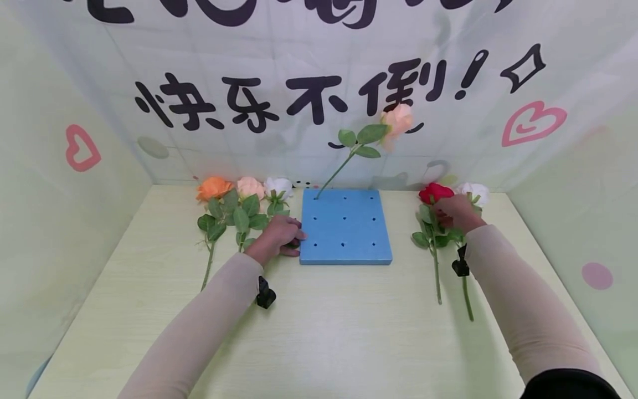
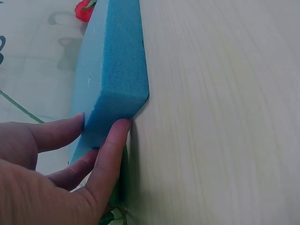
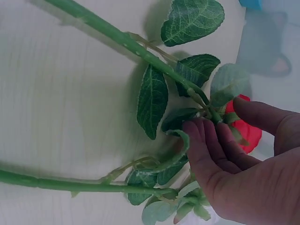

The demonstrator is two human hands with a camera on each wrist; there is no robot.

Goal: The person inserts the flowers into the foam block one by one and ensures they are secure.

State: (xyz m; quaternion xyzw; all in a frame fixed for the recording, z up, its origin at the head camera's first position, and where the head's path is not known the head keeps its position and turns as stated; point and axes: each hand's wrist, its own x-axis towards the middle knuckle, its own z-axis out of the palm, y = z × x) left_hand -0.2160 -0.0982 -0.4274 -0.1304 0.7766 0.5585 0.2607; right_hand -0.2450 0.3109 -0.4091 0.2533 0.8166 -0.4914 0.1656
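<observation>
My left hand [image 1: 281,235] rests against the left side of a blue foam block [image 1: 344,231] with rows of small holes. In the left wrist view, thumb and fingertips touch the block's edges without curling round them. A pale pink artificial rose [image 1: 397,123] leans to the right, its stem in the block's back-left hole. At the right, my right hand [image 1: 456,213] is at the neck of a red rose [image 1: 435,192] lying on the table. The right wrist view has its thumb and fingers on either side of the stem, apart. Beside it lies a white rose [image 1: 473,192].
Left of the block lie an orange rose [image 1: 214,189], a pink rose [image 1: 250,187] and a white rose [image 1: 278,187], with leafy stems. The pale wood table [image 1: 349,332] is enclosed by a printed back wall [image 1: 279,149] and side walls.
</observation>
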